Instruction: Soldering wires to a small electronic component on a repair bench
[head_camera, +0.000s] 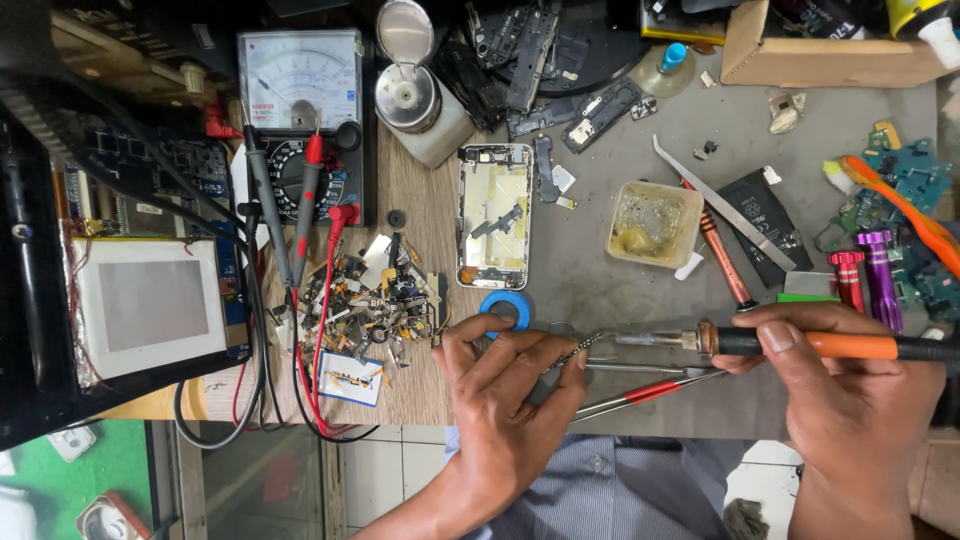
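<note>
My right hand (850, 390) grips a soldering iron (760, 343) with an orange and black handle, its metal tip pointing left. My left hand (505, 385) pinches a thin braided wire (572, 353) between thumb and fingers, and the iron's tip meets that wire. Just beyond my left fingers lies a blue ring of tape (507, 309). An opened phone body (494, 215) lies face up farther back on the bench. Red-handled tweezers (650, 392) rest under the iron, near the bench's front edge.
An analog multimeter (300, 85) with red and black probes stands at the back left. A heap of small metal parts (375, 305) lies left of my hand. A flux tub (653, 223), tweezers (715, 200), screwdrivers (868, 280) and circuit boards (900, 185) crowd the right.
</note>
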